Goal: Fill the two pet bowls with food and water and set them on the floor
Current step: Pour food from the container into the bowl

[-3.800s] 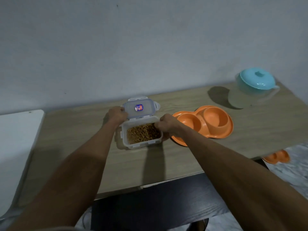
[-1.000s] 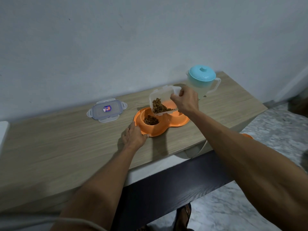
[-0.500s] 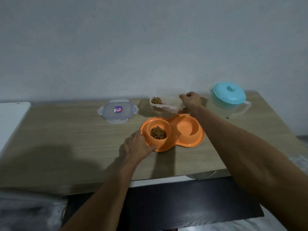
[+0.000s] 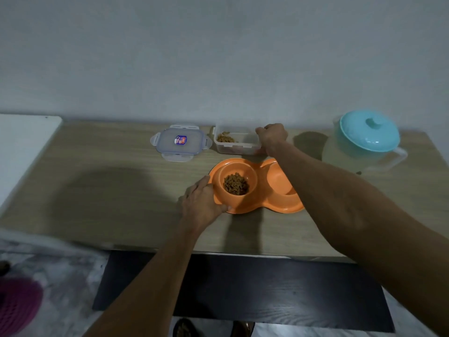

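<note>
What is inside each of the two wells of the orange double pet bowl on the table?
The left well of the orange double bowl holds brown kibble. The right well shows no food, but the right forearm covers part of it.

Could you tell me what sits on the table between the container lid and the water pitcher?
In the head view, the food container sits there, with the right hand on its right end.

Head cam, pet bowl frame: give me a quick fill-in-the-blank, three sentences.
1. The kibble lies in the ____ well of the orange double bowl.
2. The left hand grips the bowl's ____.
3. The right hand rests on the clear food ____, beside its lid.

Missing: left; rim; container
</note>
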